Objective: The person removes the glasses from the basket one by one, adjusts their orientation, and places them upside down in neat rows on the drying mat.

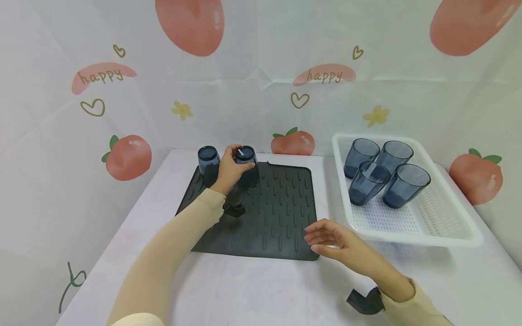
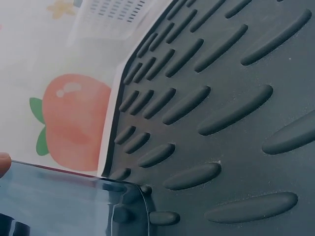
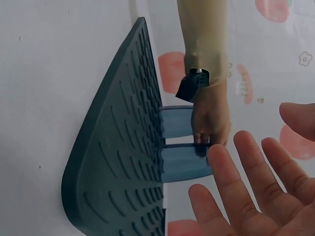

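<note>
My left hand [image 1: 231,171] grips an upside-down blue drinking glass [image 1: 248,175] by its base, thumb on the near side and fingers behind. In the left wrist view, that glass [image 2: 74,199] has its rim right at the dark ridged drying mat [image 2: 236,157], and only one fingertip [image 2: 4,163] shows. A second upturned blue glass [image 1: 209,164] stands just left of the hand, at the mat's far left corner. My right hand [image 1: 336,242] hovers by the mat's near right corner, fingers loosely extended, nothing held; the right wrist view shows its spread fingers [image 3: 226,179].
A white plastic basket [image 1: 456,240] stands on the right with several blue glasses [image 1: 369,181] tilted in it, mouths up. Behind the table hangs a white cloth [image 1: 236,113] printed with peaches. Dark straps hang at both wrists, over the white tabletop [image 1: 244,290].
</note>
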Tool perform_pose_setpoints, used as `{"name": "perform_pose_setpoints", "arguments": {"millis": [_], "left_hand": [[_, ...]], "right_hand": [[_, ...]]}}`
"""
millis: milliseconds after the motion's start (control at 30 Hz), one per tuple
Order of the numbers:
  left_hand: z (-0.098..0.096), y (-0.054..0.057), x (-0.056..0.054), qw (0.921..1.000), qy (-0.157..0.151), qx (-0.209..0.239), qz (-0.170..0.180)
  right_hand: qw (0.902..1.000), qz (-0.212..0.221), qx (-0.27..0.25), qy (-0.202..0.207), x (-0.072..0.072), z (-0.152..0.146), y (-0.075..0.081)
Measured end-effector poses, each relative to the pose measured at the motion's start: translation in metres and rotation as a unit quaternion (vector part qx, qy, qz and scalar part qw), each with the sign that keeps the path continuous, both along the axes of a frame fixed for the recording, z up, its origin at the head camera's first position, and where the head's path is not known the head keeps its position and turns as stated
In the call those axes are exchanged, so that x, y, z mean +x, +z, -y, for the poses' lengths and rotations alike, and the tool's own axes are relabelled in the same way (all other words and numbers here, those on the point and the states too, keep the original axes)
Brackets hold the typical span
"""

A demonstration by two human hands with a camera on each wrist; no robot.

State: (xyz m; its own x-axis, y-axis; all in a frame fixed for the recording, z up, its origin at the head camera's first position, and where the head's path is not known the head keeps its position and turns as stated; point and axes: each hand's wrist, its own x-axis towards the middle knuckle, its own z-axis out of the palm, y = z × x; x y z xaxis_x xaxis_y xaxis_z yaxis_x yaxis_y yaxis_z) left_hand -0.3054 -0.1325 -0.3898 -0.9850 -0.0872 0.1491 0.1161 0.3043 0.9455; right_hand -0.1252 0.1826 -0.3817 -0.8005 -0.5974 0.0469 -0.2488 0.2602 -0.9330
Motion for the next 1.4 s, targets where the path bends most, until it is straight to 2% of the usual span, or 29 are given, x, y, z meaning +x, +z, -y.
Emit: {"name": "perform_pose_setpoints", "arguments": {"millis": [733, 1100, 1400], "left_hand": [[-0.0007, 0.0017, 0.002, 0.9999, -0.005, 0.003, 0.009], [0.0001, -0.0015, 0.0008, 0.9999, -0.006, 0.014, -0.002], [0.0013, 0.0036, -0.0015, 0.9998, -0.001, 0.012, -0.015]], "right_hand": [[0.9999, -0.01, -0.002, 0.003, 0.0031, 0.0025, 0.0036], [0.9999, -0.011, -0.006, 0.001, 0.0043, 0.0024, 0.0043], [1.0, -0.008, -0.002, -0.001, 0.004, 0.0017, 0.0038]]}}
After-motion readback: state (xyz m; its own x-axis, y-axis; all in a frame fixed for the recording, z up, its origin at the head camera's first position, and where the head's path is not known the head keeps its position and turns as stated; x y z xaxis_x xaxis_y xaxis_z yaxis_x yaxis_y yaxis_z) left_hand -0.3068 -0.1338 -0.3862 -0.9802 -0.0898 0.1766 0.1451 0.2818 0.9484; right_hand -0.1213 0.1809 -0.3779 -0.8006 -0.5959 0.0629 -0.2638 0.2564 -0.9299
